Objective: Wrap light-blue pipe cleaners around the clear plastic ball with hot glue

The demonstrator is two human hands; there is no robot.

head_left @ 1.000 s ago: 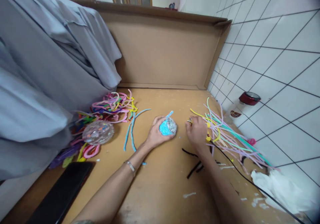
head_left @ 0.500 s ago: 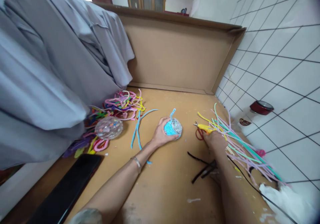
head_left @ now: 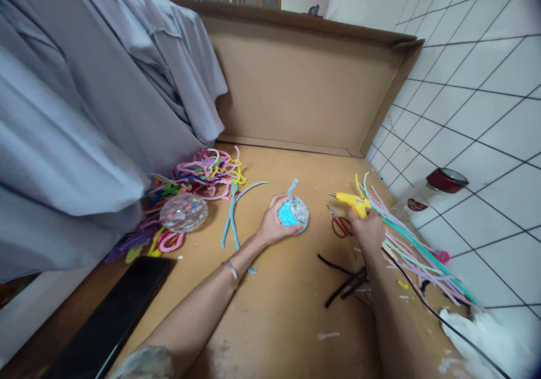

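The far side of the blue-wrapped ball [head_left: 291,214] is partly hidden by the left hand [head_left: 270,224], in which it is held at the middle of the tabletop [head_left: 274,322]; the fingers are curled round its left side, with a short blue end [head_left: 293,187] left sticking up. The handle of the yellow glue gun [head_left: 352,201] is mostly covered by the right hand [head_left: 368,230], whose fingers are closed around it, the nozzle being pointed towards the ball but held well apart from it; whether the trigger is pressed cannot be told. Red-handled scissors [head_left: 341,227] are seen just beside that hand, and the black strips [head_left: 336,264] are partly covered by the forearm. The phone [head_left: 112,317] and the white crumpled material [head_left: 482,334] are cut off by the frame. The tangled colourful strips [head_left: 207,170] are partly hidden by the grey cloth [head_left: 105,97] and a clear rounded object [head_left: 183,212]. Pale straight strips [head_left: 422,242] are spread beyond the right hand, near a red-lidded jar [head_left: 447,180], and the table's far edge is blocked by a cardboard panel [head_left: 304,86].
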